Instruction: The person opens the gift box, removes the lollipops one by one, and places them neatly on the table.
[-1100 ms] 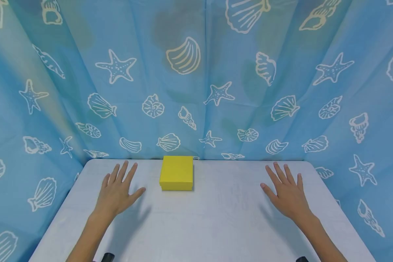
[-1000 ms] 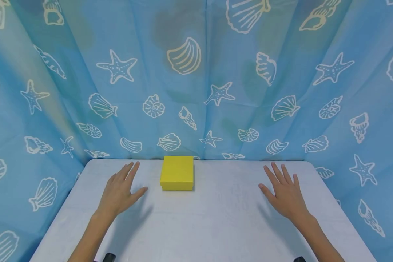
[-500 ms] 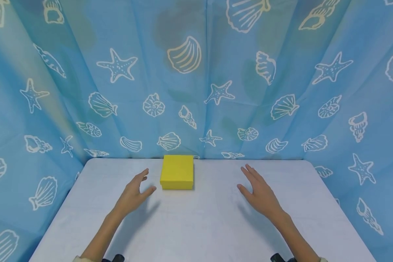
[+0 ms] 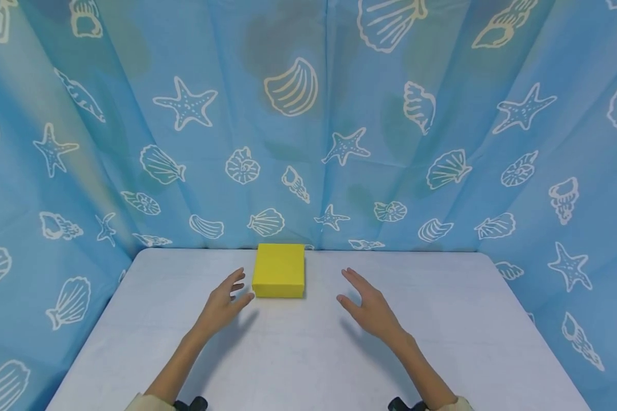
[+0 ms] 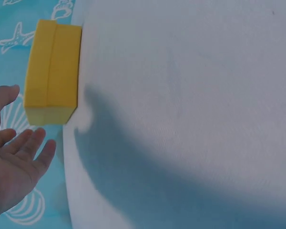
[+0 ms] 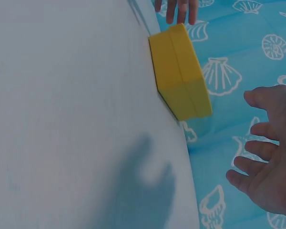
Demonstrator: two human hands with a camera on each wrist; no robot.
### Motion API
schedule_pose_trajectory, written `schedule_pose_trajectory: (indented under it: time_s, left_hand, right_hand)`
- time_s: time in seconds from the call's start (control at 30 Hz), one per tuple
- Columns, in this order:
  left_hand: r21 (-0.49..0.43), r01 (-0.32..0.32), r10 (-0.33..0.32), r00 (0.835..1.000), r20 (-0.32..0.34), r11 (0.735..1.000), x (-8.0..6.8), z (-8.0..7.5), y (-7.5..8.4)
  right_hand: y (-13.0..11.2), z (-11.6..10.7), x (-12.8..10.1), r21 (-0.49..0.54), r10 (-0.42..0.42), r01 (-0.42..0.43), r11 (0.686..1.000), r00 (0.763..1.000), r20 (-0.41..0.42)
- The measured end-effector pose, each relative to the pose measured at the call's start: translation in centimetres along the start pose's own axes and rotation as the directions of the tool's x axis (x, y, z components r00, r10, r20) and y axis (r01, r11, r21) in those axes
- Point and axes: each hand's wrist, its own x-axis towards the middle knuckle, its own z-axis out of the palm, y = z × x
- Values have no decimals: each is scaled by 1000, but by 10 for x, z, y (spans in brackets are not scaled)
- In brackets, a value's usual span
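A yellow lidded box (image 4: 279, 270) sits on the white table near its back edge, left of centre in the head view. My left hand (image 4: 223, 302) hovers just left of the box, its fingers loosely bent and holding nothing. To the right of the box, with a wider gap, my right hand (image 4: 371, 308) is held above the table, thumb apart from the fingers. In the left wrist view the left fingers point toward an end of the box (image 5: 52, 67). The right wrist view has the box (image 6: 178, 71) between both hands, with the left fingertips (image 6: 182, 10) beyond it.
A blue curtain (image 4: 298, 137) with white shells and starfish hangs behind and at both sides of the white table (image 4: 308, 354). Black wrist devices show at the lower edge, one (image 4: 197, 403) on the left and another (image 4: 398, 404) on the right.
Both hands have moved inward toward the yellow box, the right hand by the greater distance. Their fingers were spread at first and are now closer together. The box has stayed in place.
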Motion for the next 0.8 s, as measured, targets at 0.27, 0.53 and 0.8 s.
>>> schedule_pose_trajectory:
  time_s: [0.27, 0.53, 0.8]
  left_hand:
    - [-37, -25, 25, 1000, -6, 999, 4, 3, 1]
    - [-49, -28, 29, 999, 19, 998, 15, 7, -3]
    - [-98, 7, -3, 999, 39, 995, 19, 13, -6]
  right_hand:
    - [-12, 28, 21, 100, 33, -35, 994, 999, 19]
    - [-13, 53, 41, 208, 59, -71, 976, 996, 64]
    - [-18, 66, 53, 285, 105, -131, 949, 989, 105]
